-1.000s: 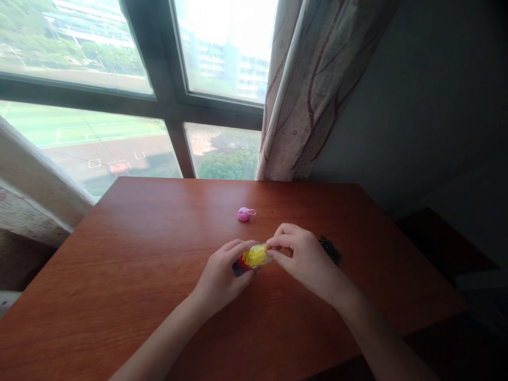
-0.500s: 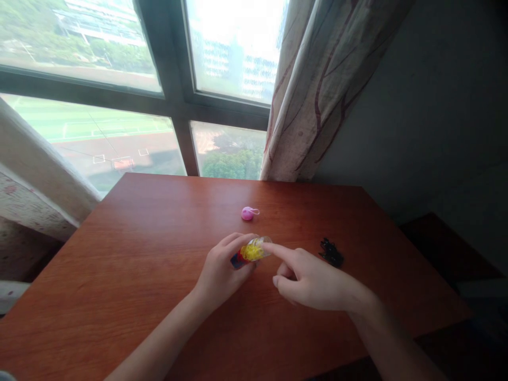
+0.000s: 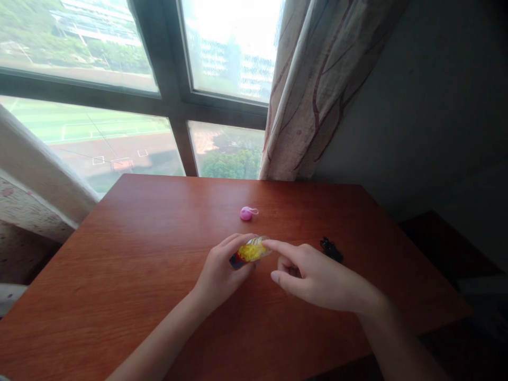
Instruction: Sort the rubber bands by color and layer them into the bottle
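Observation:
A small clear container (image 3: 251, 251) lies tilted in my left hand (image 3: 224, 264), whose fingers and thumb wrap round it. Through its wall show yellow strands, perhaps rubber bands, with red and dark blue at the end nearer my palm. My right hand (image 3: 313, 272) holds nothing: its index finger reaches to the container's clear right end, the thumb stands apart and the other fingers curl. Whether that fingertip is inside the rim or only against it, I cannot tell. Beyond the hands sits a pink round object (image 3: 246, 213) with a pale loop.
A black tangled bundle (image 3: 331, 250) lies on the brown wooden table (image 3: 159, 233), just behind my right hand. The window (image 3: 170, 106) and a patterned curtain (image 3: 301, 106) stand along the table's far edge. Another curtain (image 3: 39, 153) hangs at the left.
My right hand has shifted slightly, its index finger still at the container's right end. The container and my left hand have hardly moved.

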Motion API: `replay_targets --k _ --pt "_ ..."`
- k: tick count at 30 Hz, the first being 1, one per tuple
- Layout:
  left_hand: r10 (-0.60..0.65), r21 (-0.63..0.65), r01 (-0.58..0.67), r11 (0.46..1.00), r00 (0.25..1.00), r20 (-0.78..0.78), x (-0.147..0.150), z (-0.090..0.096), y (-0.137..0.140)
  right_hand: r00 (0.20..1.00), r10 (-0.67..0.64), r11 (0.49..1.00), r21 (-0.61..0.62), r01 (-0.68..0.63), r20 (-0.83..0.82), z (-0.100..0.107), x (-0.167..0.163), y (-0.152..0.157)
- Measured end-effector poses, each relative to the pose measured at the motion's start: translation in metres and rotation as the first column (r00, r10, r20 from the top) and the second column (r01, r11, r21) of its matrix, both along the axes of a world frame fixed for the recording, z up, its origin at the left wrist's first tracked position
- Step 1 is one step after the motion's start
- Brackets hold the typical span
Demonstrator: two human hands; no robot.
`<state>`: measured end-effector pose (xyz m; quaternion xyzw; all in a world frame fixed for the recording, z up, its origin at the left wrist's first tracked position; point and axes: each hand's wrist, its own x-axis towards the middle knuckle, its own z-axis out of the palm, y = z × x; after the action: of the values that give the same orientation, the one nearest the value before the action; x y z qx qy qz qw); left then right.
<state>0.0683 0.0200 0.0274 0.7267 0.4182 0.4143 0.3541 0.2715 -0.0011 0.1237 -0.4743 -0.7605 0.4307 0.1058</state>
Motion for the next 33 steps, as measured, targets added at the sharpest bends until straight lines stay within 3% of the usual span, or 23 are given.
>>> replay_targets --k 9,15,20,23,26,28,33 --pt "0.003 -0.026 -0.002 1.000 1.000 0.024 -0.001 0.000 0.000 0.994 -0.107 0.990 0.092 0.107 -0.006 0.007 -0.001 -0.005" --pt "-0.043 -0.047 0.046 0.998 0.997 0.061 0.000 0.001 -0.001 0.999 0.014 0.995 0.099 -0.017 0.039 0.002 -0.006 -0.003" --pt "-0.080 -0.201 0.114 0.973 0.982 0.171 0.001 -0.002 -0.002 0.998 -0.057 0.989 0.138 0.054 0.017 0.009 -0.009 -0.004" --pt "-0.058 -0.334 0.171 0.927 0.945 0.323 0.004 -0.003 -0.004 0.991 -0.126 0.970 0.207 0.131 -0.033 0.014 -0.009 -0.005" --pt "-0.078 -0.385 0.267 0.883 0.895 0.439 0.007 -0.003 -0.006 0.982 -0.172 0.947 0.260 0.187 -0.079 0.013 -0.009 -0.006" --pt "-0.118 -0.358 0.286 0.889 0.898 0.424 0.010 -0.003 -0.008 0.976 -0.187 0.939 0.273 0.211 -0.110 0.010 -0.010 -0.005" --pt "-0.176 -0.232 0.225 0.946 0.961 0.215 0.012 -0.001 -0.010 0.966 -0.186 0.931 0.281 0.231 -0.178 0.001 -0.011 -0.001"
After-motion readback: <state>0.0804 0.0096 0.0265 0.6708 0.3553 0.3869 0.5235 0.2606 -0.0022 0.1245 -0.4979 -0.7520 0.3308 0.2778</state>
